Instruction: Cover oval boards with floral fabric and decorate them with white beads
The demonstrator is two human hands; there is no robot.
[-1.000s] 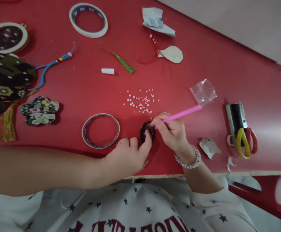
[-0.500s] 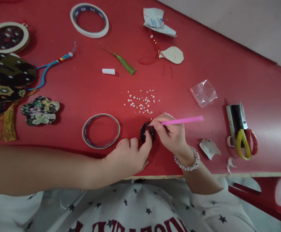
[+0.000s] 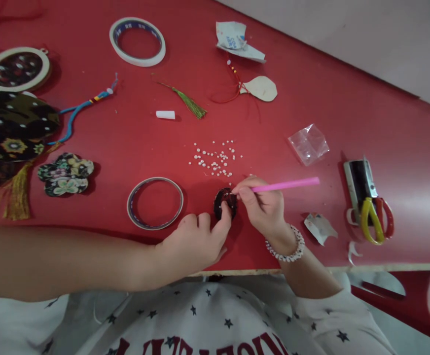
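Observation:
My left hand [image 3: 196, 240] is closed, its forefinger pressing a small dark round piece [image 3: 219, 196] against the red table. White dots show on that piece. My right hand [image 3: 262, 207], wearing a beaded bracelet [image 3: 287, 249], pinches a slim pink stick [image 3: 289, 185] like a pen. The stick's working end meets the round piece's right side; its tip is hidden by the fingers. Just beyond both hands lie many loose white pearl beads [image 3: 218, 160].
Two tape rolls, a near one [image 3: 129, 207] and a far one [image 3: 141, 62], lie left. Scissors [image 3: 372, 222] rest at right beside a plastic bag [image 3: 308, 144]. A green tassel [image 3: 190, 102], a white cap [image 3: 165, 115] and a flower-shaped piece [image 3: 65, 174] are farther off.
The pink stick has shifted slightly right with my right hand, and its tip has drawn back a little across the round piece. My left hand stays in place; the view has tilted slightly.

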